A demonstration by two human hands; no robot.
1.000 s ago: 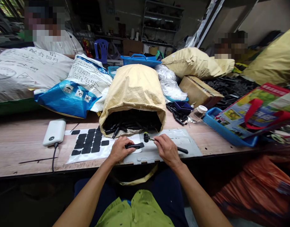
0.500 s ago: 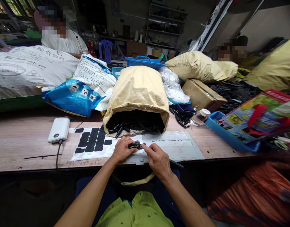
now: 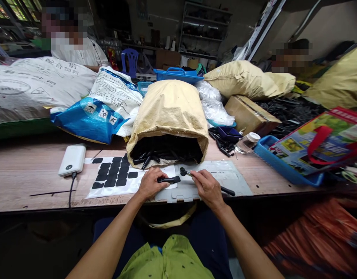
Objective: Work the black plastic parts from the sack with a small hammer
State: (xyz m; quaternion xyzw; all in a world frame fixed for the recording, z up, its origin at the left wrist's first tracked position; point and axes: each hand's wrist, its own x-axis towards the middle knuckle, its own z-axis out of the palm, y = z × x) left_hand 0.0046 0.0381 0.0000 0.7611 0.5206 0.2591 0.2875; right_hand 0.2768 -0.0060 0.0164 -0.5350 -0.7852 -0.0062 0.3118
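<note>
Hands met at the near edge of the tabletop (image 3: pixel 27 178), over a grey plate (image 3: pixel 221 178) that lay flat there. The left hand (image 3: pixel 149 185) was closed on a small black part (image 3: pixel 169 180), pressing it down on a white sheet (image 3: pixel 131 186); the part's long axis ran left to right, and its free end pointed right, toward the other hand. The right hand (image 3: pixel 206 186) was closed around the handle of a small hammer (image 3: pixel 195 177), whose dark head stood just beyond and to the right of the part's free end, near but apart from it. The hammer's handle ran from that head rightward and nearward under the hand, its tail emerging on the plate. The right hand therefore had the shorter path to the part's free end, with the head lying slightly far-right of it. Black adhesive pads (image 3: pixel 112 176) sat in rows on the sheet, left of the left hand. A tan sack (image 3: pixel 168 112), open toward the person, showed more black parts just beyond both hands. A white power bank (image 3: pixel 72 159) lay at the left with its cable trailing nearward. A blue-and-white bag (image 3: pixel 93 112) and a white sack (image 3: pixel 30 85) carried printed Chinese characters, too small to read reliably.
</note>
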